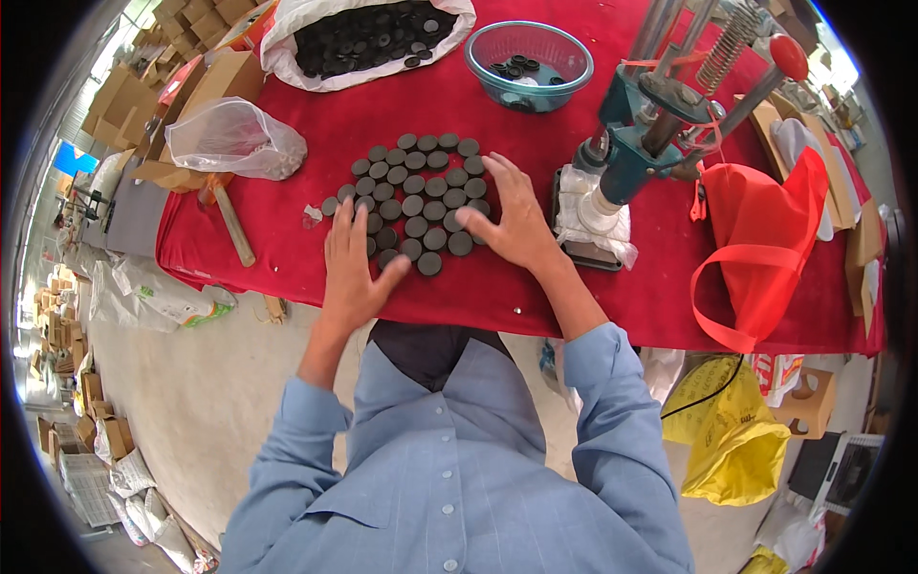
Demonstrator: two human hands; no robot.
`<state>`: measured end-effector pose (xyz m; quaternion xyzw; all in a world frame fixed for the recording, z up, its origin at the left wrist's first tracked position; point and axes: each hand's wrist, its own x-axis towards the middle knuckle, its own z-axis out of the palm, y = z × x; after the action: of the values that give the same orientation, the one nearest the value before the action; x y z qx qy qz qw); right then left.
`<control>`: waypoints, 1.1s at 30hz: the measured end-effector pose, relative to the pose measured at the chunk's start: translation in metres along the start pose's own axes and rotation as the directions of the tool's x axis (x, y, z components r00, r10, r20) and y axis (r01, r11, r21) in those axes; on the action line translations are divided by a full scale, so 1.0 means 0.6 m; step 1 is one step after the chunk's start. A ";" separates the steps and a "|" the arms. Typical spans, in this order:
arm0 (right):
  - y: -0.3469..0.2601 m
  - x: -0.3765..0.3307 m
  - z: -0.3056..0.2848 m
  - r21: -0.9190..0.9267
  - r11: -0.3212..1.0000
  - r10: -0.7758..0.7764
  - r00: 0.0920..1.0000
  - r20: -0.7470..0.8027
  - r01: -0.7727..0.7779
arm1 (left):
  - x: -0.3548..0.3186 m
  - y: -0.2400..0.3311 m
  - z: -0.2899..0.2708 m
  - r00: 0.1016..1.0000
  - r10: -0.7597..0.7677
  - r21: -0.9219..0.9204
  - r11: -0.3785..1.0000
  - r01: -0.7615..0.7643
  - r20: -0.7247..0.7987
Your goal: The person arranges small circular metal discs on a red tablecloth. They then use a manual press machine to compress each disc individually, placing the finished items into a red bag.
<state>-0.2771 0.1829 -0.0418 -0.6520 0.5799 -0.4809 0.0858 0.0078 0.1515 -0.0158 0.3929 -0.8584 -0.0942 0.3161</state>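
Far left on the red worktop (287,249): a clear plastic bag (234,139), scrunched, w/ a wooden stick (232,225) lying just below it. Neither is in play right now.

My left hand (352,273) lies flat and open, palm down, fingers spread, at the near-left edge of the dark discs (416,196). It grips nothing; fingertips touch the outer discs, thumb pointing toward the bottom ones.

The discs themselves sit mid-worktop, directly in front of me, in one flat layer, packed side by side in a rough round patch. Most are already snug against each other; a couple on the left edge and the near edge sit slightly loose, so I'd judge the gathering mostly done, w/ just the stragglers left to push in.

My right hand (512,220) is also open and flat, fingers splayed over the right side of the patch, pressing on discs, holding none.

Behind: a white sack (296,62) full of the same discs, so plenty of stock remains. The teal bowl (529,57) holds only a few. Right of my hand stands the teal hand press (636,143), lever w/ red knob up; can't tell if a disc sits under it. Far right, a red bag (775,239).
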 end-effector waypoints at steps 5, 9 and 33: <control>-0.019 -0.011 -0.002 -0.073 0.994 -0.073 0.986 0.149 0.085 | -0.040 0.062 -0.002 0.998 0.006 0.116 0.993 -0.014 0.069; -0.014 0.000 -0.011 -0.031 0.999 -0.021 1.000 -0.010 0.020 | -0.059 0.097 0.023 0.975 0.165 0.161 0.969 -0.188 0.151; -0.008 0.011 -0.014 0.148 0.979 0.156 0.980 -0.123 -0.138 | -0.106 0.093 0.030 0.999 0.000 0.003 1.000 -0.001 0.038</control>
<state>-0.2810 0.1827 -0.0305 -0.5660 0.5963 -0.5549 0.1270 -0.0063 0.2344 -0.0367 0.3913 -0.8645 -0.1002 0.2992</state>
